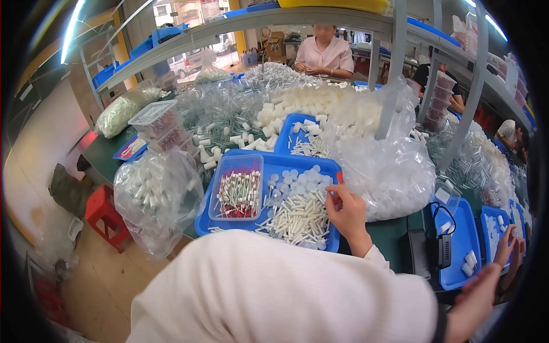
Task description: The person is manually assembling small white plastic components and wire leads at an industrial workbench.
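My left hand point(346, 212) reaches out of a wide white sleeve over the right end of a blue tray point(269, 162). Its fingertips are pinched on a small white part at the tray's far right. Below the fingers lies a heap of white sticks point(297, 220), with pale round caps point(297, 180) behind it. A clear box point(237, 191) of red-tipped white sticks stands in the tray's left half. My right hand point(508, 247) is at the lower right with its fingers apart and holds nothing. It hovers beside a small blue tray point(493, 216).
A big clear bag of white caps point(394, 171) leans against the tray's right side, and another bag point(154, 197) stands on its left. A black device point(441, 248) sits by a second blue tray point(464, 240). A person in pink point(325, 54) sits opposite. A red stool point(106, 214) stands on the floor.
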Available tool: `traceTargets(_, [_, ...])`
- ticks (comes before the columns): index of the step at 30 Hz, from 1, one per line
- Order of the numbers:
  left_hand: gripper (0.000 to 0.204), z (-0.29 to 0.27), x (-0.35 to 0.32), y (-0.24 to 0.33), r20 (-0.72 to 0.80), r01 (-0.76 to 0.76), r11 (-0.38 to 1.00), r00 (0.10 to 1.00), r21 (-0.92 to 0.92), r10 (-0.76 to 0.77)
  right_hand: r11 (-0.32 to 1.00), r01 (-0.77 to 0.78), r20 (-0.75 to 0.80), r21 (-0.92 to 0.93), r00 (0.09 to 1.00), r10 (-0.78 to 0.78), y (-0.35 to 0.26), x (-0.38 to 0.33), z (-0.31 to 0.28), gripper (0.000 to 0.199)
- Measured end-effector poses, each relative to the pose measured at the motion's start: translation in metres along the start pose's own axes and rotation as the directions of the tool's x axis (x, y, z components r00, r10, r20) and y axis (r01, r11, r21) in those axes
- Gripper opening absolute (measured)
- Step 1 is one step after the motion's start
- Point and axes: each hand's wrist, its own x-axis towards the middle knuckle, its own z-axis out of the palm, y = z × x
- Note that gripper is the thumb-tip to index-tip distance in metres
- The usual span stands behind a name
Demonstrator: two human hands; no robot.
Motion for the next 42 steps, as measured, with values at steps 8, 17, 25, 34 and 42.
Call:
traceTargets(8, [0.021, 0.015, 0.0, 0.03, 0.041, 0.009, 0.997, 0.999, -0.081, -0.005, 1.0, -0.022, -0.029, -0.019, 0.999, 0.021, -0.002, -0.002, -0.013, 0.017])
traceTargets(17, [0.021, 0.026, 0.006, 0.043, 0.053, -0.045, 0.991, 0.997, -0.126, 0.052, 0.999, 0.053, -0.049, 0.007, 0.997, -0.053, 0.002, 0.0, -0.002, 0.015])
traceTargets(25, [0.022, 0.028, 0.01, 0.041, 0.033, -0.088, 0.984, 0.995, -0.158, 0.094, 1.0, 0.001, -0.025, 0.003, 1.0, -0.001, -0.001, -0.002, -0.005, 0.014])
traceTargets(34, [0.022, 0.032, 0.007, 0.032, 0.042, -0.094, 0.976, 0.994, -0.195, 0.104, 1.0, 0.012, -0.017, -0.016, 1.0, -0.012, 0.0, -0.001, -0.006, 0.016])
traceTargets(42, [0.023, 0.021, -0.007, 0.018, 0.047, -0.017, 0.985, 0.999, -0.172, 0.025, 1.0, -0.003, 0.01, -0.017, 1.0, 0.004, -0.003, -0.003, -0.005, 0.017])
